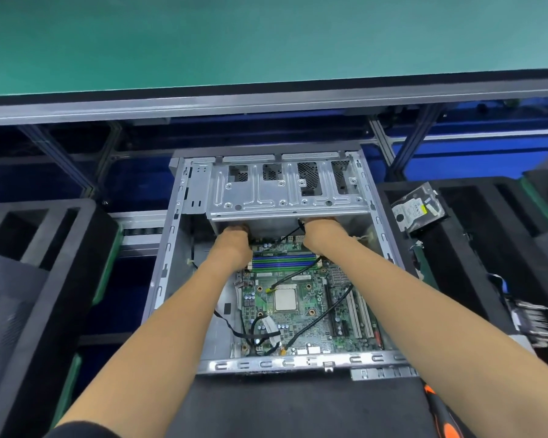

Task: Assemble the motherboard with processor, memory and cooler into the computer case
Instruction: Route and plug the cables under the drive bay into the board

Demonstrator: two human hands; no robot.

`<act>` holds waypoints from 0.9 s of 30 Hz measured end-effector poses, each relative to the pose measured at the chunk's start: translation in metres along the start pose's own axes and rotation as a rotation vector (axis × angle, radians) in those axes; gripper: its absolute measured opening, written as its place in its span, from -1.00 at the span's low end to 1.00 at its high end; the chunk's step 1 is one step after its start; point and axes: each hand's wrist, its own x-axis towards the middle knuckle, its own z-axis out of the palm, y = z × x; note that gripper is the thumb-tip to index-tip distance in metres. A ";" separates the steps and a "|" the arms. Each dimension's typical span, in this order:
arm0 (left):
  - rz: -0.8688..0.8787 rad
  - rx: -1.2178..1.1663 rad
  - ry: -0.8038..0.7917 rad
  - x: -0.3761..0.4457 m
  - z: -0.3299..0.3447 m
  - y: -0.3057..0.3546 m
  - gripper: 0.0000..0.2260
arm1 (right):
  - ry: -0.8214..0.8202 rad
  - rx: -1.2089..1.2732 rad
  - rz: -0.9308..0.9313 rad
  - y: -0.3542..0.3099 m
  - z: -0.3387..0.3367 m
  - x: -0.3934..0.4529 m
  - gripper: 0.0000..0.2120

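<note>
An open grey computer case (171,248) lies flat in front of me. Inside it sits the green motherboard (301,327), with a square silver processor (285,299) in its socket and green and blue memory slots (283,262) near the far edge. Black cables (317,320) trail across the board. My left hand (234,240) and my right hand (317,230) both reach under the silver drive cage (285,191) at the far end of the board. Their fingers are hidden beneath the cage. No cooler is visible on the processor.
Black foam trays (45,279) flank the case on both sides. A hard drive in a clear bag (416,210) lies on the right tray, with connectors (532,324) further right. An orange-and-black tool handle (440,415) lies at the bottom right. A green-topped bench (266,42) stretches beyond.
</note>
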 end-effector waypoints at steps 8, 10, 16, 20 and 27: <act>-0.004 -0.012 0.042 -0.002 0.001 0.000 -0.73 | 0.014 0.035 0.027 0.002 0.000 -0.001 -0.70; -0.013 -0.078 0.074 -0.001 -0.001 0.001 -0.74 | -0.010 0.030 0.017 0.004 -0.002 -0.004 -0.73; 0.140 -0.163 0.116 -0.001 0.000 0.003 -0.81 | -0.050 0.040 0.017 0.015 0.001 -0.011 -0.68; 0.409 -0.320 0.052 -0.009 -0.002 0.008 -0.83 | 0.011 0.241 -0.108 0.020 0.000 -0.021 -0.67; 0.674 -0.364 -0.321 -0.025 0.006 0.025 -0.70 | -0.204 1.013 -0.288 0.023 0.000 -0.035 -0.80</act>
